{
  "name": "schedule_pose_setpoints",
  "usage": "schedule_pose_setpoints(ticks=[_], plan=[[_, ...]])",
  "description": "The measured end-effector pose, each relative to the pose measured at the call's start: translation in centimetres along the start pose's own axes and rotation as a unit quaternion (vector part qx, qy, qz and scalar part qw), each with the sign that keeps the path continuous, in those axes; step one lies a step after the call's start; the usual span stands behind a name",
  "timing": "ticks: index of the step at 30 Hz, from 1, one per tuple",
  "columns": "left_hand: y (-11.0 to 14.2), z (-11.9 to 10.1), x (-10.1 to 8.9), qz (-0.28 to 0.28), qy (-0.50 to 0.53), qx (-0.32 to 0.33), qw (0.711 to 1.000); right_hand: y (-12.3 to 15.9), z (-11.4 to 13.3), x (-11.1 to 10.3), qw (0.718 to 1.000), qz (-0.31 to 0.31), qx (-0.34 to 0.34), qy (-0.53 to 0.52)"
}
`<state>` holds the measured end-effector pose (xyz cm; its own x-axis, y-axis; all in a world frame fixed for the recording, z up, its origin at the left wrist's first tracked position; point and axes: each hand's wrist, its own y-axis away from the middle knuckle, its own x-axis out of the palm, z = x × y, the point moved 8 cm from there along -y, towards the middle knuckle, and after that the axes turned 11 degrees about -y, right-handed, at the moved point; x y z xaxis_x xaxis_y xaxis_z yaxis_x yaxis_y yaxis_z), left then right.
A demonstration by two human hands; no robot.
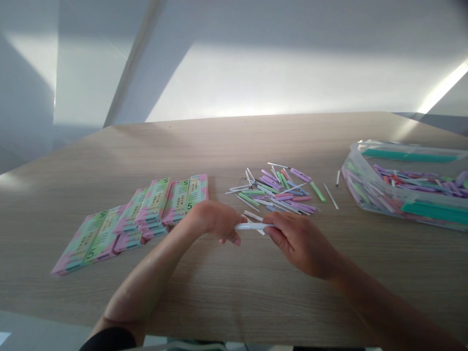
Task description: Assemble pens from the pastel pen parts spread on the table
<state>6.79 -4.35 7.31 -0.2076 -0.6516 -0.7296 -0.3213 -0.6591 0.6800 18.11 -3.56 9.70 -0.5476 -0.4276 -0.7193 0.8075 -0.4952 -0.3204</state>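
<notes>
A white pen [253, 226] lies level between my two hands over the table. My right hand [300, 241] is closed on its right end, thumb and fingers pinching it. At the other end, my left hand [218, 220] has its fingers closed around the pen's tip, which they partly hide. Just beyond the pen spreads a loose pile of pen parts [278, 190], with purple, green, pink and white barrels among thin white refills.
Stacked pink and green printed boxes [153, 204] stand on the left of the wooden table [219, 146]. At the right is a clear plastic container [383, 202] with teal strips and many coloured pen parts. A white wall [274, 78] rises behind.
</notes>
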Motion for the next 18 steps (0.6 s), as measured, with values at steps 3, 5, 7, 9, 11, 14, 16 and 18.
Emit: schedule_pose_setpoints(ticks=[3, 5, 7, 9, 11, 14, 16, 18], plan=[[-0.1, -0.1, 0.1, 0.000, 0.005, 0.009, 1.000, -0.1, -0.2, 0.0, 1.000, 0.001, 0.013, 0.003], [-0.2, 0.0, 0.2, 0.003, 0.018, 0.015, 1.000, -0.2, -0.1, -0.2, 1.000, -0.007, 0.011, -0.015], [-0.2, 0.0, 0.3, 0.016, 0.038, 0.022, 0.999, -0.2, -0.2, -0.4, 0.999, -0.012, 0.013, -0.044], [-0.2, 0.1, 0.5, 0.028, 0.053, 0.021, 0.998, 0.0, -0.5, -0.6, 0.997, -0.011, 0.026, -0.071], [-0.2, 0.2, 0.5, 0.033, 0.056, 0.014, 0.998, 0.2, -0.9, -0.8, 0.995, -0.006, 0.039, -0.094], [-0.2, 0.1, 0.6, 0.036, 0.063, 0.016, 0.997, 0.4, -0.9, -1.2, 0.993, -0.016, 0.038, -0.110], [-0.2, -0.1, 0.6, 0.035, 0.071, 0.025, 0.996, 0.4, -0.6, -1.4, 0.994, -0.017, 0.028, -0.102], [-0.3, -0.2, 0.6, 0.032, 0.076, 0.033, 0.996, 0.4, -0.3, -1.2, 0.996, -0.009, 0.020, -0.085]])
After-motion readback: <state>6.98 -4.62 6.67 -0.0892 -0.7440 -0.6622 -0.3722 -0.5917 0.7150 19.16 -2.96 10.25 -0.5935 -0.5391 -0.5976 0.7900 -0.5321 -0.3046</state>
